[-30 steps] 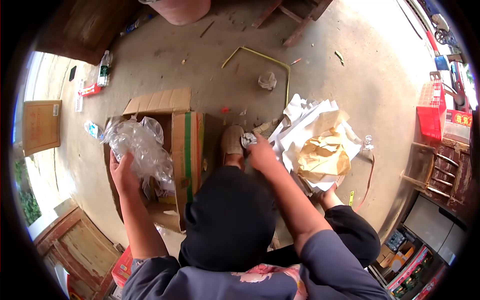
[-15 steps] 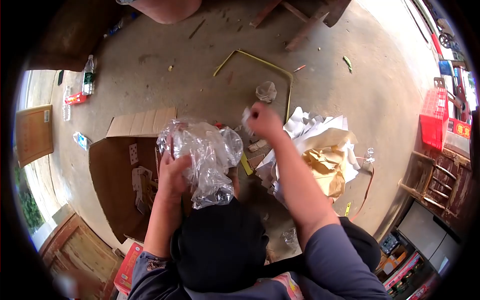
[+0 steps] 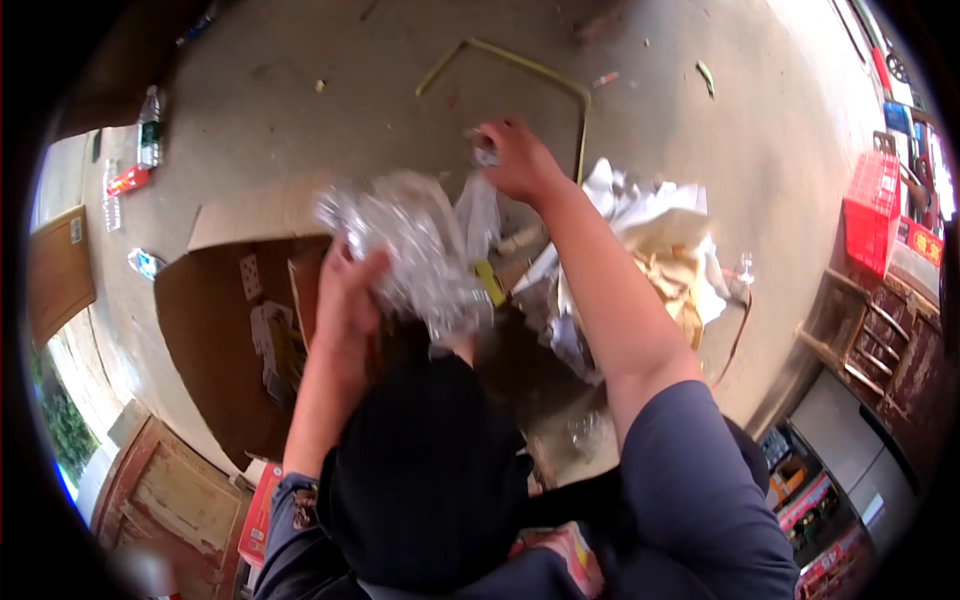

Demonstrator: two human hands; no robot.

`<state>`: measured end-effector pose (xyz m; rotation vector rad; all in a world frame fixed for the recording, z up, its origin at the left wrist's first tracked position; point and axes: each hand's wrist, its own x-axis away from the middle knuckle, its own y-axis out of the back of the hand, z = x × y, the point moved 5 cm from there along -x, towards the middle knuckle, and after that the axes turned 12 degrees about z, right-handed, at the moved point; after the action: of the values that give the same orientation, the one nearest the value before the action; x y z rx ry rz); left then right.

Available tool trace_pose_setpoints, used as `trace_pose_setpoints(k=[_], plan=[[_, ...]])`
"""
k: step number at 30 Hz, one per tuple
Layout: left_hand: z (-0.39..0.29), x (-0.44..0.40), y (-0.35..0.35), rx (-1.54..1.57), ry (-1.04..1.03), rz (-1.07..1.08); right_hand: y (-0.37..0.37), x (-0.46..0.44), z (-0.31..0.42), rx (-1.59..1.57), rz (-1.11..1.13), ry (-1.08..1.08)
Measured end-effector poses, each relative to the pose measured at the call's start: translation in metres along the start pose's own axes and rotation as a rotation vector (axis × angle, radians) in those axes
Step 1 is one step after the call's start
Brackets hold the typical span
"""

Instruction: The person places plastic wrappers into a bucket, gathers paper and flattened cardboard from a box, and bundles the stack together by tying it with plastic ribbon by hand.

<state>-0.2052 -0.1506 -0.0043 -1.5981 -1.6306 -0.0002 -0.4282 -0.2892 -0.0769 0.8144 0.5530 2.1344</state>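
Between box (image 3: 212, 385) and paper (image 3: 668, 275), formerly over box: left hand's (image 3: 350, 290) plastic (image 3: 415, 245)

Glints as clear, crinkled, glossy plastic in the bundle (image 3: 410, 240) at the left grip (image 3: 350, 300), towards ten o'clock, against matt brown cardboard in the box (image 3: 215, 350) at nine. Shows creased, matt paper in the white sheets (image 3: 635, 212) at two and the brown sheet (image 3: 674, 285) at three, over dull, hard-looking floor (image 3: 330, 130). Reads as worn, patchy wood in the door (image 3: 175, 490) at eight, smooth, clear plastic in the bottle (image 3: 149, 130) at ten, and matt cloth in the sleeve (image 3: 710, 490) at four.
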Motion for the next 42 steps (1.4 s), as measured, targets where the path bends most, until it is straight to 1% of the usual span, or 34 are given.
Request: trace_pose_setpoints(k=[1,2,4,5,7,9,11,12,13,15,16,17,18,19,20,21,22,23,25,26,27,28,29,31,32,33,35,36,37,38,39,40,41,42], plan=[[-0.010,-0.003,-0.006,0.111,-0.085,0.067,0.003,0.013,0.032,-0.097,-0.042,0.172],[-0.018,-0.001,-0.011,0.066,-0.038,0.086,0.004,0.028,0.061,-0.194,-0.091,0.342],[-0.011,-0.004,-0.002,0.037,0.010,0.186,-0.004,0.054,0.098,-0.149,-0.155,0.511],[-0.017,0.015,-0.029,0.136,0.020,0.245,-0.004,0.068,0.114,-0.289,-0.080,0.399],[-0.004,0.023,-0.017,0.118,0.088,0.087,-0.011,0.084,0.129,-0.177,-0.103,0.455],[0.001,0.034,-0.020,0.111,0.111,0.050,0.007,0.117,0.141,-0.124,-0.152,0.433],[0.016,0.032,0.013,0.048,0.147,0.139,0.008,0.170,0.152,-0.085,-0.180,0.400],[0.020,0.035,0.019,0.049,0.133,0.097,0.007,0.196,0.146,-0.207,-0.212,0.322],[0.026,0.028,0.053,-0.008,0.095,0.092,0.006,0.223,0.135,-0.330,-0.245,0.244],[0.023,0.031,0.089,-0.066,0.062,0.044,-0.032,0.289,0.087,-0.531,0.353,-0.086],[0.017,0.036,0.080,-0.036,0.058,0.029,-0.066,0.330,0.044,-0.612,0.538,-0.320],[0.010,0.047,0.064,-0.006,0.057,0.015,-0.089,0.380,0.007,-0.509,0.569,-0.531],[0.010,0.051,0.050,-0.003,-0.011,0.032,-0.128,0.433,-0.048,-0.126,0.699,-0.605],[0.009,0.056,0.035,0.002,-0.079,0.051,-0.149,0.481,-0.077,-0.099,0.916,-0.811],[0.008,0.060,0.021,0.008,-0.147,0.071,-0.182,0.527,-0.102,-0.410,0.870,-1.059],[0.009,0.052,0.009,-0.044,-0.141,0.124,-0.214,0.576,-0.126,-0.677,0.760,-1.322],[0.006,0.045,-0.001,-0.107,-0.139,0.171,-0.236,0.593,-0.138,-0.770,0.657,-1.384],[-0.003,0.043,-0.012,-0.173,-0.157,0.213,-0.251,0.600,-0.148,-0.720,0.617,-1.320],[-0.036,0.061,-0.075,-0.672,-0.128,0.051,-0.289,0.602,-0.167,-0.530,0.640,-1.116],[-0.041,0.069,-0.088,-0.669,-0.273,0.051,-0.303,0.594,-0.168,-0.406,0.689,-1.002],[-0.039,0.068,-0.077,-0.434,-0.252,0.119,-0.312,0.583,-0.167,-0.349,0.712,-0.916],[-0.038,0.066,-0.065,-0.197,-0.223,0.172,-0.316,0.568,-0.166,-0.374,0.685,-0.862],[-0.037,0.074,-0.068,-0.114,-0.175,0.186,-0.316,0.548,-0.165,-0.456,0.620,-0.814],[-0.014,0.074,-0.046,0.200,-0.070,0.354,-0.246,0.477,-0.098,-1.229,0.240,-0.985],[-0.011,0.081,-0.043,0.069,-0.050,0.255,-0.208,0.440,-0.067,-1.257,0.182,-0.867],[0.016,0.069,-0.006,0.331,0.018,0.185,-0.175,0.402,-0.041,-1.282,0.139,-0.736],[0.039,0.058,0.018,0.358,0.080,0.151,-0.124,0.333,-0.001,-1.290,0.135,-0.401],[0.033,0.067,0.011,0.342,0.097,0.162,-0.094,0.305,0.022,-1.136,0.173,-0.408],[0.028,0.076,0.003,0.325,0.113,0.173,-0.074,0.278,0.039,-1.002,0.124,-0.287],[0.019,0.078,-0.012,0.282,0.128,0.237,-0.054,0.251,0.057,-0.862,0.063,-0.179],[-0.011,0.093,-0.057,0.278,0.044,0.309,-0.041,0.229,0.077,-1.154,0.014,-0.045],[0.008,0.064,-0.039,0.347,0.085,0.440,-0.029,0.208,0.097,-1.448,-0.012,0.097],[-0.005,0.061,-0.056,0.251,0.050,0.528,-0.018,0.196,0.108,-1.533,0.068,0.080],[-0.011,0.061,-0.067,0.184,0.037,0.519,-0.013,0.183,0.109,-1.571,0.112,0.075]])
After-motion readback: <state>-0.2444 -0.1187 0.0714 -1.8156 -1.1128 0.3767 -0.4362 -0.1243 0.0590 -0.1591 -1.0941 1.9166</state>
